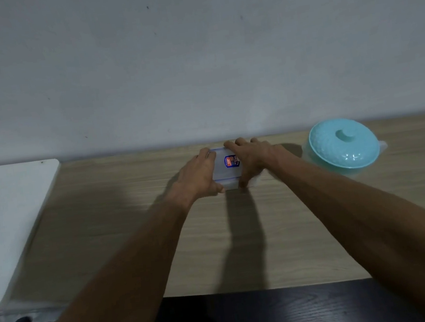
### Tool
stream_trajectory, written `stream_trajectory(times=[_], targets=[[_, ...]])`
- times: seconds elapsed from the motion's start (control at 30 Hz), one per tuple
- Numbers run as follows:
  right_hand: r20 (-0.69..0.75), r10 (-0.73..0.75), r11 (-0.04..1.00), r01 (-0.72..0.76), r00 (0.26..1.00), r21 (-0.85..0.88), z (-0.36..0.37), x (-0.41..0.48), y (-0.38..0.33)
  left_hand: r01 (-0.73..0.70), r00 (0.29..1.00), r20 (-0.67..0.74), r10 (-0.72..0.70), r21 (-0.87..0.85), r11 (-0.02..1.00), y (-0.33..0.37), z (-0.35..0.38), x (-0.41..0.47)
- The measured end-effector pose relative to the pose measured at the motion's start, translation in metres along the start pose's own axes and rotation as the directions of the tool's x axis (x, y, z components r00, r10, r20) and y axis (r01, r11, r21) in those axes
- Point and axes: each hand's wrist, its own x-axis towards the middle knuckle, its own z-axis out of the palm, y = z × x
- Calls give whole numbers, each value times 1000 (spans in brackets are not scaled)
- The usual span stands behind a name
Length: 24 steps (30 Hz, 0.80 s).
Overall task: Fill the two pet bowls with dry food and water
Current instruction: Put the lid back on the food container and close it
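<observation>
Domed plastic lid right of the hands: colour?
It's a turquoise domed plastic lid; head view shows it best.

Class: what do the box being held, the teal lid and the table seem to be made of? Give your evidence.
Box: probably clear plastic; see-through, blue-trimmed, printed sticker.
Lid: glossy moulded plastic; even teal colour, bright glints.
Table: matt wood or wood-look laminate; pale grain lines, but the picture cannot settle which.

A lidded container point(227, 168) sits at the tabletop's point(106, 228) far edge, between both hands; a covered jug point(343, 147) stands to its right.
</observation>
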Motion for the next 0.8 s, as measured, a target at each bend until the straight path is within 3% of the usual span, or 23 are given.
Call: stream_trajectory(times=[0.2, 0.3, 0.4, 0.5, 0.67, 0.8], targets=[[3, 5, 999, -5, 1000, 35, 0, 4, -1, 17, 1000, 24, -17, 2, 1000, 0, 0, -1], [-12, 12, 975, -9, 1000, 224, 8, 1, 6, 25, 999, 36, -25, 12, 1000, 3, 1, 0], [-153, 170, 788, -41, 973, 615, 20, -14, 7, 22, 999, 32, -22, 3, 1000, 3, 1, -1], [-292, 420, 685, -88, 859, 724, 40, -26, 7, 1, 1000, 17, -1, 2, 1000, 3, 3, -2], [-84, 664, 336, -196, 743, 921, 63, -20, 0, 9, 999, 31, -6, -112, 994, -1, 5, -2], [-6, 678, 235, -209, 735, 949, 59, -14, 0, 82, 996, 44, -73, -255, 963, -3, 9, -1]])
